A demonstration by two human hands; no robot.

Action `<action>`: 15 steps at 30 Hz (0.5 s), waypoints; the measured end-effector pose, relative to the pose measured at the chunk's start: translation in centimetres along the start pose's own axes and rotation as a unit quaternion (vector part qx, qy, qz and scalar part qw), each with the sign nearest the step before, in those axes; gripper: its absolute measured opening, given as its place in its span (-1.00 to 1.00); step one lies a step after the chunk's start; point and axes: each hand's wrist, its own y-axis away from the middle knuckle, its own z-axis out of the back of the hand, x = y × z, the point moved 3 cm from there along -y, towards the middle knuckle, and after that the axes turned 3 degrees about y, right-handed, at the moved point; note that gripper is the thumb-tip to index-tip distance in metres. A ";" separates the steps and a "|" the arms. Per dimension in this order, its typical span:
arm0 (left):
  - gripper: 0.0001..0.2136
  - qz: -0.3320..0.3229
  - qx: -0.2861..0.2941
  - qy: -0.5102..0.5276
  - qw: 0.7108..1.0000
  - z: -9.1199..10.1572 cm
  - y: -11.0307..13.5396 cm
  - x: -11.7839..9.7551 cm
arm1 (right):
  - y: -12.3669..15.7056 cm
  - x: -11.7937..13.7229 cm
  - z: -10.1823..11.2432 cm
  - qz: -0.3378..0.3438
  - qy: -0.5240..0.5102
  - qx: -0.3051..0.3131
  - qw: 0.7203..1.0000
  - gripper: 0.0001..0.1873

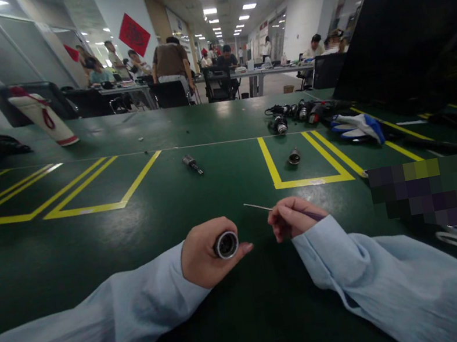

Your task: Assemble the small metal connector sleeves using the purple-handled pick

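Observation:
My left hand point(206, 254) is closed around a short dark metal cylinder point(226, 244), whose round open end with a silver rim faces me. My right hand point(293, 217) pinches a thin tool point(259, 207) with a purple handle; its fine metal tip points left and away, a little beyond the cylinder. Both hands rest low over the green table point(133, 235), a hand's width apart. Light blue sleeves cover both arms.
Yellow tape boxes mark the table. A small metal part point(192, 164) lies between them, another point(293, 156) inside the right box. Several dark parts point(295, 113) and blue-white gloves point(357, 127) lie at the right. A white cup point(45, 119) stands far left. People sit at desks behind.

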 end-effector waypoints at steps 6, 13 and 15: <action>-0.76 -0.005 0.050 -0.022 0.999 -1.1 0.3 -0.3 | 1.6 0.0 -2.4 0.196 0.283 0.010 0.939 -0.82; -0.55 -0.012 0.059 0.042 0.997 -2.0 0.1 -0.2 | 1.6 0.7 -3.0 0.321 0.442 0.076 0.834 -0.70; -0.55 -0.009 0.063 0.052 0.997 -2.2 -0.1 -0.1 | 1.4 0.6 -2.9 0.313 0.456 0.082 0.829 -0.72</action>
